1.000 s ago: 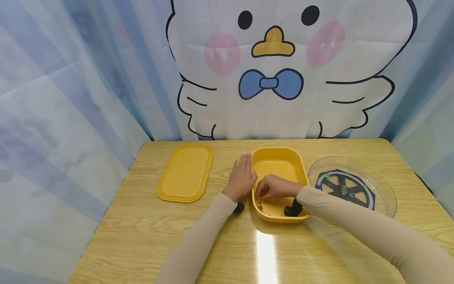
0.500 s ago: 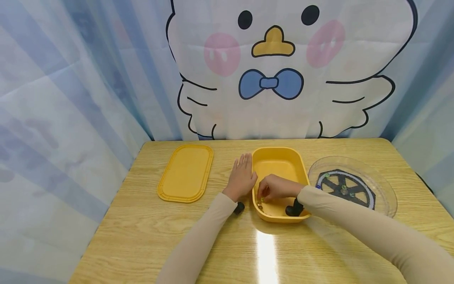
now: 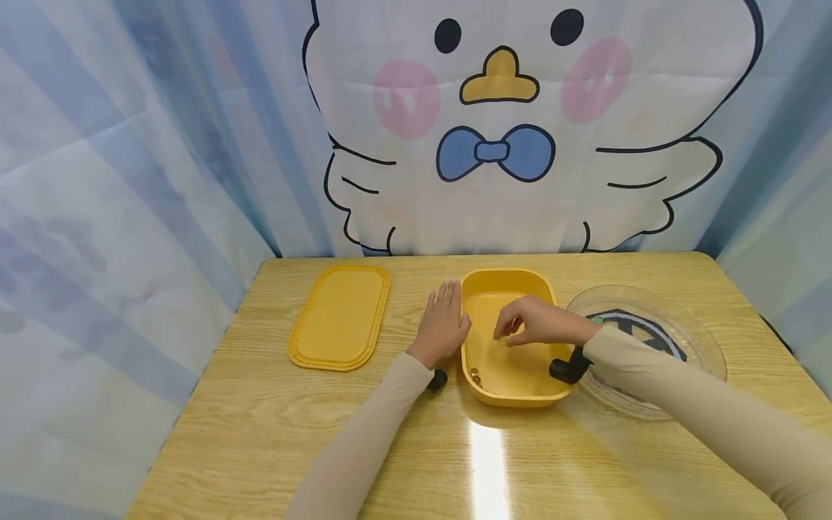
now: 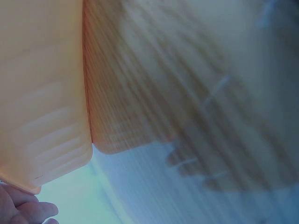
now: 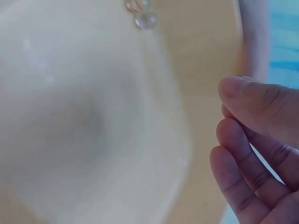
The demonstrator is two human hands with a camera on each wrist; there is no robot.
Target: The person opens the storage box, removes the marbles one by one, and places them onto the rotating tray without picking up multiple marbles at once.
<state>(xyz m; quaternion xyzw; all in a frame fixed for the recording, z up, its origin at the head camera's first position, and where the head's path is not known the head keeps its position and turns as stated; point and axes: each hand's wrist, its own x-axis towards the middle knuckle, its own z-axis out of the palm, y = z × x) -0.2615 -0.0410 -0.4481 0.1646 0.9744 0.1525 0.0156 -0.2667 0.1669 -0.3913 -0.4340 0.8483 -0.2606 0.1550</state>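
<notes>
My left hand (image 3: 444, 328) lies with straight fingers along the left wall of a yellow plastic bin (image 3: 518, 401). Over the inside of that bin, my right hand (image 3: 536, 321) has its thumb and fingertips drawn together in a pinch. A greenish glint of a glass marble (image 3: 503, 340) shows at its fingertips in the head view; the right wrist view mostly hides it behind the thumb. A few more glass marbles (image 3: 475, 375) lie in the bin's near left corner. Those marbles (image 5: 146, 20) also appear at the top of the right wrist view, clear and round.
A round transparent dish (image 3: 711, 354) with a black wheel pattern stands right of the bin, partly under my right forearm. To the left lies a flat yellow lid (image 3: 341, 318). A printed curtain (image 3: 494, 209) hangs behind the wooden table (image 3: 260, 433).
My right hand has risen from the bin's left side and moved right and away from me, with a marble at its fingertips. The left hand has stayed put.
</notes>
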